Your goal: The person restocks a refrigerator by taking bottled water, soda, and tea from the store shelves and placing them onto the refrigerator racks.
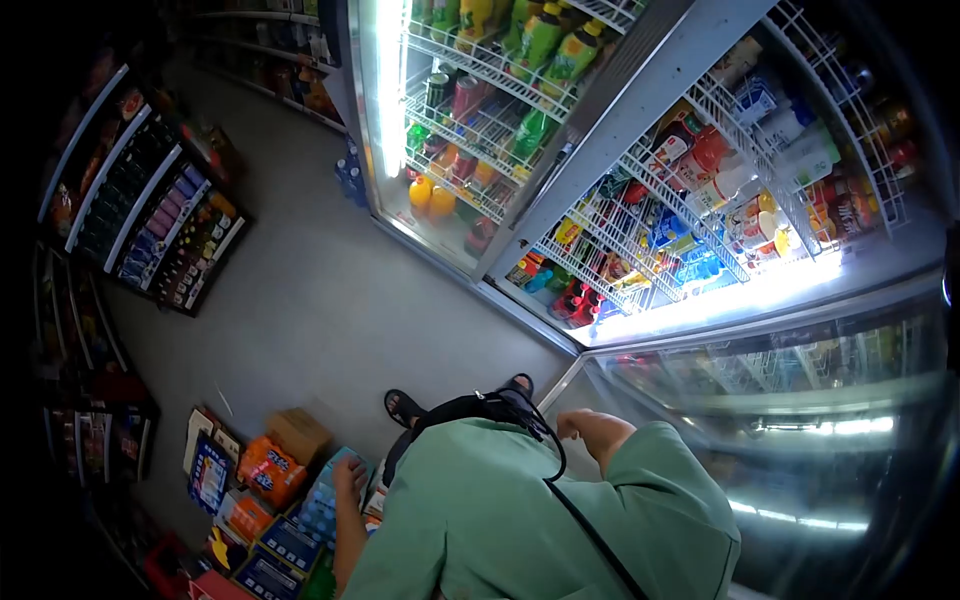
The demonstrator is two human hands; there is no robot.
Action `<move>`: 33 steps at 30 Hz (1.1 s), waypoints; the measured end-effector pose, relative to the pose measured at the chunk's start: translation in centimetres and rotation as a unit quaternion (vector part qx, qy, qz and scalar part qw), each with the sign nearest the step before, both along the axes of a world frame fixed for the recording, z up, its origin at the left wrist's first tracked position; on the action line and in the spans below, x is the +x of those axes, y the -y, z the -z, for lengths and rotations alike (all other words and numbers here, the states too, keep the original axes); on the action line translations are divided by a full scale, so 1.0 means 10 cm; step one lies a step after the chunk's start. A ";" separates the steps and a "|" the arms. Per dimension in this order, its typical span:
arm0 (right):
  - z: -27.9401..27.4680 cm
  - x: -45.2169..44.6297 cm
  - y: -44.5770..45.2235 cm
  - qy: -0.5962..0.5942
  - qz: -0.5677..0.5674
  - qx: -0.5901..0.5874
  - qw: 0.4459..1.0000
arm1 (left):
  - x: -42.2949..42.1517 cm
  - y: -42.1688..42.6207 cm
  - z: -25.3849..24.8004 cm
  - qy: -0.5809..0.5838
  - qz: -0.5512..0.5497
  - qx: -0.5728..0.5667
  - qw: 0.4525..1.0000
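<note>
My left hand [349,478] hangs low at my left side, beside a light-blue wrapped pack of bottles [320,505]. Its fingers are loosely bent and I see nothing held in them; whether it touches the pack I cannot tell. On the other side, my right hand [573,425] hangs near the inner edge of the open glass fridge door [780,420]. The fingers there are slack, with no object visible in them. Ahead, the open fridge compartment shows wire shelves [690,225] of bottles and packaged drinks.
A second, glass-fronted fridge section [470,140] stands to the left, full of bottles and cans. Stacked goods, including an orange pack [270,472] and a cardboard box [299,434], lie at my left. Across the grey floor [300,330] stands a stocked shelf unit [150,210].
</note>
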State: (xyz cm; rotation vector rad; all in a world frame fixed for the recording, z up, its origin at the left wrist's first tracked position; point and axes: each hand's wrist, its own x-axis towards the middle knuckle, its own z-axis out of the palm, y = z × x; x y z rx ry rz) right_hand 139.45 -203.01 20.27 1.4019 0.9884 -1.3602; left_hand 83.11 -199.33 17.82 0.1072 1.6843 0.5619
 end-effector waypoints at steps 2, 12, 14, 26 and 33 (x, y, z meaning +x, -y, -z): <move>0.07 -0.34 0.00 -0.035 -0.028 -0.076 0.996 | -0.25 -0.20 -0.22 -0.013 -0.019 0.034 0.999; -0.17 -1.13 -0.83 -0.132 0.035 -0.082 0.987 | -0.68 -0.26 0.04 0.035 -0.103 0.025 0.994; -0.15 -1.19 -1.04 -0.135 0.018 -0.088 0.987 | -0.63 -0.22 0.15 0.061 -0.120 0.020 0.991; -0.17 -1.18 -2.51 -0.145 0.044 -0.081 0.985 | -1.06 -1.15 0.20 0.033 -0.143 -0.057 0.988; -0.19 -0.94 -3.28 -0.132 0.072 -0.076 0.986 | -1.65 -2.75 0.30 -0.008 -0.023 0.047 0.999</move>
